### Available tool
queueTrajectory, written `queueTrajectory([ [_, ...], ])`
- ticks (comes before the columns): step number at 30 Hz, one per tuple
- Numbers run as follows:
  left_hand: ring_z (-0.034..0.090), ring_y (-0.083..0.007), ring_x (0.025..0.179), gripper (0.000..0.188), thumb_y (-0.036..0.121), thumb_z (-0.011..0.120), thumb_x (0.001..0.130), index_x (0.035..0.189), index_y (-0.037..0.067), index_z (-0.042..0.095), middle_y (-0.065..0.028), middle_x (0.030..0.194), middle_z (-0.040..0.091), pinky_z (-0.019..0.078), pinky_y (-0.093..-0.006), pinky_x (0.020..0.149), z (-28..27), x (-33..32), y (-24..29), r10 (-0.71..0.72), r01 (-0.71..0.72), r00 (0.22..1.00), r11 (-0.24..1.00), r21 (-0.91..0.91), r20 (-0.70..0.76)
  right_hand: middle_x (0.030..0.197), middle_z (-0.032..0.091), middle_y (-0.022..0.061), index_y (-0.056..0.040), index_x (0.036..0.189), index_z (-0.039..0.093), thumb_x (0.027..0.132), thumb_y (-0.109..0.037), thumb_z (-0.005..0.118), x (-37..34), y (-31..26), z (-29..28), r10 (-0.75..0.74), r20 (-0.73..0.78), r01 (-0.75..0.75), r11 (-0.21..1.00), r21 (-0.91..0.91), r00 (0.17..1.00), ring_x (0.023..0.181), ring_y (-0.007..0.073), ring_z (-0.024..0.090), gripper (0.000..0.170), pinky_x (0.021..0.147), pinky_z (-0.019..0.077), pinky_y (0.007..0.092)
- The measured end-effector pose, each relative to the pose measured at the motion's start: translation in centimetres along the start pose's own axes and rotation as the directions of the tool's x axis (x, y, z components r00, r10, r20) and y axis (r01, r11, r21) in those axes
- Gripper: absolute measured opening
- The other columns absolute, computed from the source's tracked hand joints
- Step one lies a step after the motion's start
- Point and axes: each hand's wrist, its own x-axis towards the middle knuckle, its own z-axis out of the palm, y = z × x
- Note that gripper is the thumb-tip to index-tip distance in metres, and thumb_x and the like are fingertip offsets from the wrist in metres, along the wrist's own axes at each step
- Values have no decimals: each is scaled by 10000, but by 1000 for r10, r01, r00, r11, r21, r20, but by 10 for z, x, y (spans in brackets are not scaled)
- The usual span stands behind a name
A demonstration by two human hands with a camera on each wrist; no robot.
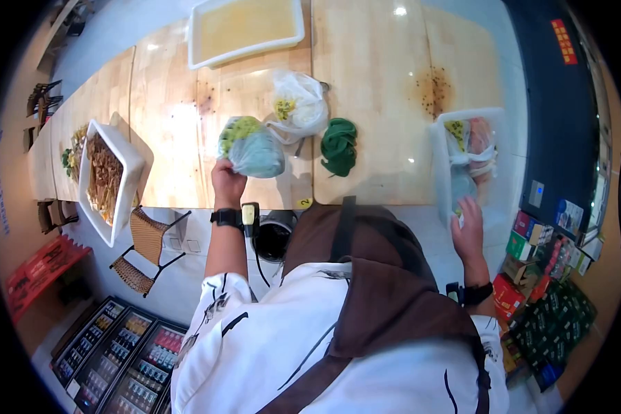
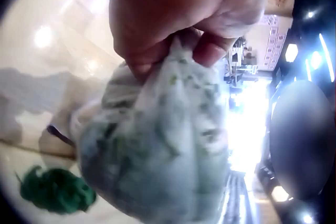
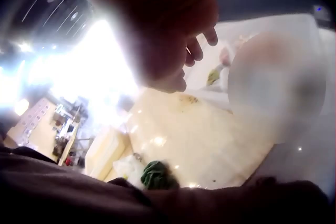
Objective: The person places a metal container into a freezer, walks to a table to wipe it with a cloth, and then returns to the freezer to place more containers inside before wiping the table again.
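My left hand (image 1: 228, 185) pinches the gathered top of a clear plastic bag (image 1: 257, 153) with green and yellow-green contents, at the table's near edge. In the left wrist view the thumb and fingers of the left hand (image 2: 184, 19) hold the bag (image 2: 173, 140), which hangs below them. My right hand (image 1: 468, 231) is at the near end of a white bin (image 1: 498, 138) with bagged food (image 1: 477, 141) inside; its fingers are loosely bent. In the right wrist view the right hand (image 3: 168, 35) is dark, beside the bin (image 3: 294, 24); whether it touches anything is unclear.
A second plastic bag (image 1: 302, 110) and a green bundle (image 1: 339, 147) lie mid-table. At the back stands a white tray (image 1: 247, 31) of yellowish liquid. On the left, a tilted white tray (image 1: 134, 162) holds brown strips. Chairs (image 1: 147, 238) and a dark bucket (image 1: 272, 238) are below the table edge.
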Motion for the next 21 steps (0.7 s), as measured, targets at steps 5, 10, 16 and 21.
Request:
queueTrajectory([
  [5, 515, -372, 1092, 517, 206, 415, 765, 1217, -39, 470, -216, 1196, 533, 392, -483, 974, 83, -76, 49, 55, -17, 966, 989, -150, 253, 1234, 471, 196, -14, 1187, 482, 774, -110, 595, 76, -85, 42, -355, 106, 267, 842, 469, 929, 1151, 341, 450, 439, 975, 368, 380],
  [10, 497, -373, 1120, 558, 347, 387, 846, 1275, -5, 434, -220, 1259, 486, 389, -486, 976, 156, -124, 59, 167, -102, 947, 966, -238, 274, 1238, 469, 194, -32, 1208, 471, 770, -172, 627, 138, -198, 43, -656, -1, 508, 583, 635, 755, 1156, 340, 449, 485, 978, 369, 381],
  [16, 456, -329, 1172, 576, 431, 384, 869, 1303, 53, 424, -197, 1300, 453, 372, -477, 982, 145, -156, 62, 218, -169, 841, 975, -142, 496, 1296, 446, 160, -51, 1283, 429, 821, -305, 617, 172, -236, 88, -654, 87, 559, 702, 441, 752, 1189, 300, 440, 560, 959, 390, 371],
  [21, 566, -269, 1027, 470, 300, 479, 895, 1248, -9, 450, -168, 1163, 557, 462, -367, 881, 166, -146, 36, 120, -143, 990, 881, 450, 79, 1391, 350, 94, -75, 1380, 310, 932, -337, 482, 142, -264, 46, -655, 359, -346, 156, 925, 665, 1242, 212, 376, 546, 983, 363, 338],
])
